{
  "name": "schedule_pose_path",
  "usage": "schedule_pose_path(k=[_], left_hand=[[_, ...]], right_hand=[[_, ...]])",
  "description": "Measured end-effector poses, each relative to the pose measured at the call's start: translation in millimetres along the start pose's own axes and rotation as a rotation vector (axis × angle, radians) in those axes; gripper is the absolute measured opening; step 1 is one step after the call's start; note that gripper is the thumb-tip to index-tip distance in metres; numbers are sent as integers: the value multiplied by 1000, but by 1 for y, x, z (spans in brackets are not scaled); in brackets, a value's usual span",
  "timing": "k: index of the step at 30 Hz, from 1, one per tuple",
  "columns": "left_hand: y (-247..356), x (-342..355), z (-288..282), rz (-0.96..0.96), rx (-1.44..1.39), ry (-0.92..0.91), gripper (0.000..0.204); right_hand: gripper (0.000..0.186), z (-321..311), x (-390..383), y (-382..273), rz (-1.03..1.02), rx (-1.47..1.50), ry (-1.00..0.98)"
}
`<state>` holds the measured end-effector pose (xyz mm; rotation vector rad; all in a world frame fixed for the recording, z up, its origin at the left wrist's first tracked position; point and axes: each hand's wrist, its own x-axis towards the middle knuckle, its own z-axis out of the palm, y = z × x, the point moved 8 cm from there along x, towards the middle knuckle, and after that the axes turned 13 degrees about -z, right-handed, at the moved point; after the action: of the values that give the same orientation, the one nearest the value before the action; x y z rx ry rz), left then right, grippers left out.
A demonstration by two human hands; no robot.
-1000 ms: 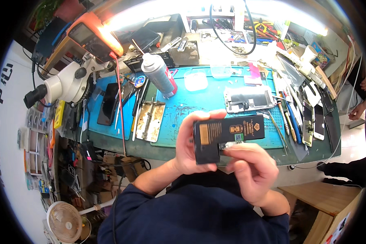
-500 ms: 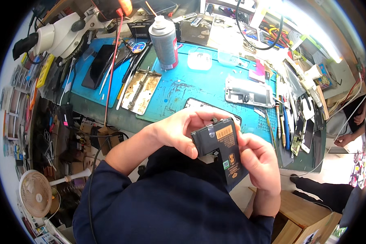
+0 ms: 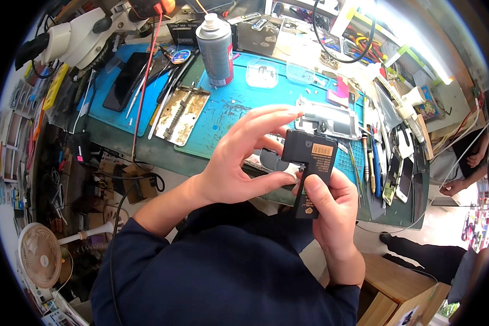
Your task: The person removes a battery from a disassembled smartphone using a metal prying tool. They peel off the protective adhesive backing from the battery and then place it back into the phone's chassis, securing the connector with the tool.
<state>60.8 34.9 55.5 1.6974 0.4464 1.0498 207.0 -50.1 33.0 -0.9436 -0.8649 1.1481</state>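
Note:
My right hand grips a black L-shaped phone battery by its lower part, the thumb lying across its printed face. The battery is tilted up toward me and bears gold markings and a barcode patch. Beside its left edge, my left hand is curved with thumb and fingers spread apart. The left thumb tip ends near the battery's notch; whether it touches is unclear. Behind the hands, a phone housing lies at the front edge of the blue mat, mostly covered.
An opened phone part lies right of centre on the mat. A spray can stands at the back, left of a clear plastic box. A stained metal holder and a dark phone lie left. Screwdrivers cluster right.
My left hand has let go of the battery and spread its fingers. The right hand has brought the battery more upright, its thumb now over the printed face.

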Motion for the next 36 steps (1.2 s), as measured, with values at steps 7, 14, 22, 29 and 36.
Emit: schedule_pose_path(k=[7,14,22,29,36], left_hand=[[17,1,-2,153,333,50,61],[25,-7,-2,332,448,179,45],[29,-18,2,499,500,294,35],[27,-18,-4,431,509,248,35],[27,-20,-5,440,431,266,36]], right_hand=[[22,0,-3,4,-9,-47,-41],[29,8,-2,-1,-68,-58,-26],[31,17,-4,-4,-66,49,-13],[27,17,-4,-1,-101,19,-11],[28,21,-7,0,-84,38,-5]])
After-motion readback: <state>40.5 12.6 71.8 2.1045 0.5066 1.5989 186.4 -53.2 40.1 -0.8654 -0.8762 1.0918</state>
